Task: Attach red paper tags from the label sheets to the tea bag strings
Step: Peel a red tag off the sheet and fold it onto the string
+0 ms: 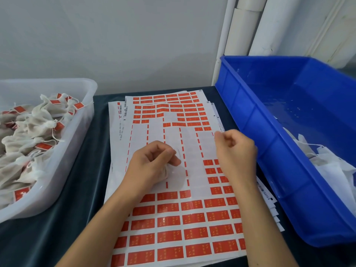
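Hands curled over the label sheet (173, 209), left hand (154, 162) and right hand (236, 149) holding nothing I can tell; I'd peel one red tag cleanly from its corner.

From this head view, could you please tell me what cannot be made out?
- Left hand: fingers curled; whether they pinch anything is hidden by the fingers themselves.
- Right hand: fingertips blurred; any string or tag there is too small to tell.
- Print on the label sheets: too small to read.
- White tray and blue bin: cut off by the left and right edges, so their full contents are unseen.
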`<state>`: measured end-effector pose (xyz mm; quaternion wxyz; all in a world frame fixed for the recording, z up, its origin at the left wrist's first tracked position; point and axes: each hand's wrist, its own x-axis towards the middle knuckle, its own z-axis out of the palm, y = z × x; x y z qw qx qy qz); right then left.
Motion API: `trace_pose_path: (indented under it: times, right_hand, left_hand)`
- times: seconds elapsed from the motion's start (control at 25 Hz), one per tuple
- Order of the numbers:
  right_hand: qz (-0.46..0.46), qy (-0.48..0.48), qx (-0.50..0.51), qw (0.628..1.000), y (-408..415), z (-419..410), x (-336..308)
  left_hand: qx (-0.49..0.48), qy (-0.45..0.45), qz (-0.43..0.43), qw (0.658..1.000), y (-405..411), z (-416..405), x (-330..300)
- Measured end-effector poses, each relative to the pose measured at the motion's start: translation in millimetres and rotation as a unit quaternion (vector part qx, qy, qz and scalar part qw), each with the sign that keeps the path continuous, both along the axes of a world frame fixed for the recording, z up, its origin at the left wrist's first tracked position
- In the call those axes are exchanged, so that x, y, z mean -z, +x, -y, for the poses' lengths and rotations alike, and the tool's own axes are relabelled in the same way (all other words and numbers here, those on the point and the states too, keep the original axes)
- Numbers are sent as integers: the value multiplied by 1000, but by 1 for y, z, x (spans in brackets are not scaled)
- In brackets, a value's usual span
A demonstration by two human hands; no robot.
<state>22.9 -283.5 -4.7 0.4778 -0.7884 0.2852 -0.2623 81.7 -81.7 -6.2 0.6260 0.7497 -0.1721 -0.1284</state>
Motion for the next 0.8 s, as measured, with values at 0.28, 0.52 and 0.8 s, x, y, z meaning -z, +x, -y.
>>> trace_pose_path:
  times: [0.28,0.52,0.8]
  right_hand:
    - [-242,-342,14,908,-5,-41,16]
    - [-209,-313,-22,926,1,-53,19]
    - [-175,-279,-18,944,2,-53,18]
  left_hand:
    - [-116,69,63,989,3,6,14]
    - [-98,82,102,987,2,8,15]
    - [-60,129,101,985,-2,10,18]
